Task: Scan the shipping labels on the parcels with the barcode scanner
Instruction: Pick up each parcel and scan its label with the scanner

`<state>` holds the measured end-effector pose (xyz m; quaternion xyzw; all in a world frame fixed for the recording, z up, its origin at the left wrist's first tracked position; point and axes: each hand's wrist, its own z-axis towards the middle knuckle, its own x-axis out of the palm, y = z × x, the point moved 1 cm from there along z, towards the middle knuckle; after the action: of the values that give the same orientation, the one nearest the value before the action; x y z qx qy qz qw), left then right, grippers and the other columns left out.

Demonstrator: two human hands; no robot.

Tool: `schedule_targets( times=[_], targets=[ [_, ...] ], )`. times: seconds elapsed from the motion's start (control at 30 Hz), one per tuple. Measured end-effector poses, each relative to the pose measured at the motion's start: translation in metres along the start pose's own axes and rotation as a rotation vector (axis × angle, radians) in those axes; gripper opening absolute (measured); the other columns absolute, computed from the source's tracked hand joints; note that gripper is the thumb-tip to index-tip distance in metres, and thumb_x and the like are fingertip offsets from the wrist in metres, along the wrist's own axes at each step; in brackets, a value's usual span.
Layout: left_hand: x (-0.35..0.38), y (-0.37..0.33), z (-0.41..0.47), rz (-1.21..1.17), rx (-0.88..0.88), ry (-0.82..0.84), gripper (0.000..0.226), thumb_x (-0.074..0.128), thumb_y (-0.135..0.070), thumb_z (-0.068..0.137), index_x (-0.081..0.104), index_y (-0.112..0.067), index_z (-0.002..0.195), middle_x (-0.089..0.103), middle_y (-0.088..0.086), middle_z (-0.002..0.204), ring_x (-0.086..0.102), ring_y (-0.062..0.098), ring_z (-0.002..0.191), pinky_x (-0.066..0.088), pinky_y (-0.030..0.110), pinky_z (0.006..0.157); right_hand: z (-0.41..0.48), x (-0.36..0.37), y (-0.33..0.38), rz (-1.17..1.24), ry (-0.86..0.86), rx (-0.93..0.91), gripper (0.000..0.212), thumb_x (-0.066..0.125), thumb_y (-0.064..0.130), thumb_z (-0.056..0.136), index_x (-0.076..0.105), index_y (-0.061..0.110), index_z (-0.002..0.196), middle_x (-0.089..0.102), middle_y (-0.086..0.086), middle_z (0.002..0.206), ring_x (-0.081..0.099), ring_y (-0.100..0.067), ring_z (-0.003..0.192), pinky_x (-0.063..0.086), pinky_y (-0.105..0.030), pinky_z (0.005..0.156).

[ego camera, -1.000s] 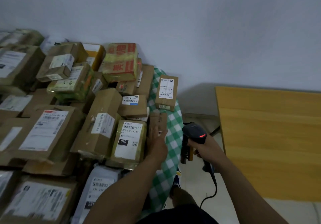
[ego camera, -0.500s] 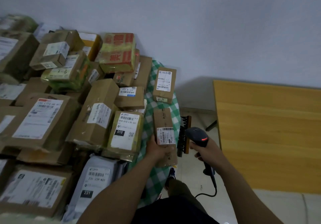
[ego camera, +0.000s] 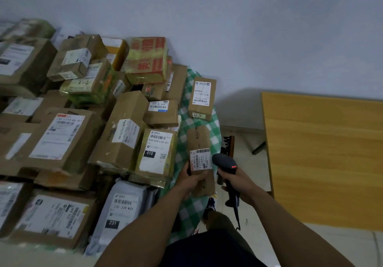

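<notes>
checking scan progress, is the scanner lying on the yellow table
No, the right hand grips the scanner beside the small parcel.

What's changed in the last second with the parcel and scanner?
The left hand, which lay flat on the small brown parcel, now grips it, its label showing. The right hand brought the scanner close to that label. The pile of parcels stayed put.

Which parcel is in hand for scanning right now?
The narrow brown parcel held by the left hand, its label beside the scanner in the right hand; no other is touched.
</notes>
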<state>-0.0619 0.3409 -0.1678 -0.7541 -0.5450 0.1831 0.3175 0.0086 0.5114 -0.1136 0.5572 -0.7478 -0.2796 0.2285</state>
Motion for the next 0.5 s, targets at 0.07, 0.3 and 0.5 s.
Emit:
schedule_targets(
  times=[0.07,0.3,0.5],
  targets=[
    [0.0,0.001,-0.003,-0.03,0.014,0.036,0.07,0.084,-0.007,0.083,0.055,-0.035,0.141,0.071,-0.004,0.127,0.067,0.016,0.117,0.056,0.041,0.101,-0.004,0.006,0.001,0.044,0.045,-0.006,0.027,0.062,0.018,0.105,0.063,0.026,0.13,0.075,-0.005,0.115,0.072,-0.02,0.103,0.058,-0.03,0.073],
    [0.005,-0.017,-0.013,0.024,0.087,0.185,0.082,0.076,-0.008,0.091,0.036,-0.043,0.154,0.068,-0.001,0.134,0.063,0.019,0.125,0.053,0.044,0.107,-0.019,-0.012,0.013,0.029,0.009,-0.116,0.028,0.063,0.02,0.104,0.065,0.022,0.131,0.078,-0.008,0.114,0.075,-0.027,0.105,0.063,-0.039,0.082],
    [0.026,-0.074,-0.034,0.253,0.243,0.155,0.077,0.075,-0.023,0.094,0.032,-0.05,0.151,0.061,-0.01,0.131,0.058,0.013,0.119,0.052,0.04,0.104,-0.04,-0.051,0.042,-0.231,-0.21,-0.313,0.029,0.071,0.029,0.099,0.064,0.037,0.125,0.076,0.007,0.108,0.073,-0.017,0.102,0.059,-0.044,0.09]
  ],
)
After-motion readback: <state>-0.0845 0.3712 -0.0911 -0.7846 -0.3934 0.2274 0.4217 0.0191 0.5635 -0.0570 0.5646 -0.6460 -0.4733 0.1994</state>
